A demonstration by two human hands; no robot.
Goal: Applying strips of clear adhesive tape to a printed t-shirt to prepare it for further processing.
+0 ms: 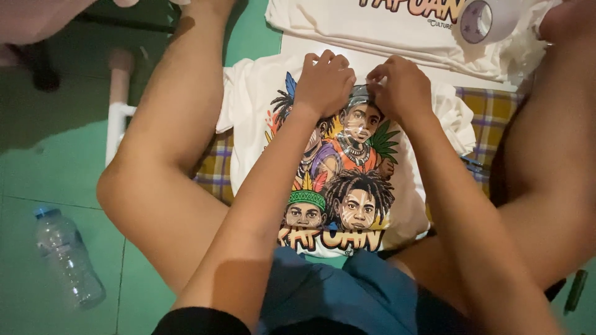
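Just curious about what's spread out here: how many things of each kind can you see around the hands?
White printed T-shirts: 2
Clear plastic bottles: 1
Tape rolls: 1
Checked cloths: 1
Total: 5
Both hands, left hand and right hand, pinch the nearer shirt's print.

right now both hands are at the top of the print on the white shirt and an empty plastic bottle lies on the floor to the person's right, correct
Not quite. The head view shows the bottle lying on the green floor to the person's left, not right. The rest holds: the left hand and right hand are both at the top of the print on the white shirt.
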